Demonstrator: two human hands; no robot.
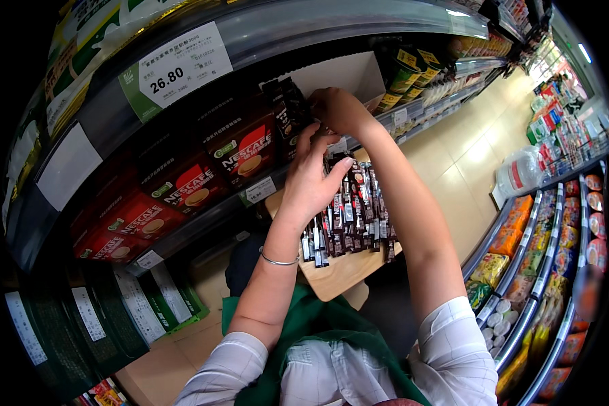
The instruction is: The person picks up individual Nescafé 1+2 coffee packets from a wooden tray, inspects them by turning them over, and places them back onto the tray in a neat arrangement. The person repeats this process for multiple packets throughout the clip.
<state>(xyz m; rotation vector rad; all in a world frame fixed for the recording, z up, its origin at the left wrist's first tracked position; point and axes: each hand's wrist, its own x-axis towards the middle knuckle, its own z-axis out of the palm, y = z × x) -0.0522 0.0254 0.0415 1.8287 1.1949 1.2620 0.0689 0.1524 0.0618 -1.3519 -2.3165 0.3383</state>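
A dark box with a white inner panel stands open on the shelf, and dark sachets stick up at its left side. My right hand reaches over this box with bent fingers; the fingertips and anything in them are hidden. Just below it, my left hand has its fingers up at the box's front and its thumb spread out to the right. Whether it grips something is unclear. Under both hands, many Nescafé stick sachets are heaped on a light wooden stool or board.
Closed Nescafé cartons line the shelf to the left, with green-and-yellow tins to the right. Above hangs the upper shelf's edge with price tags. Dark green cartons sit low left; a rack of packaged food curves along the right.
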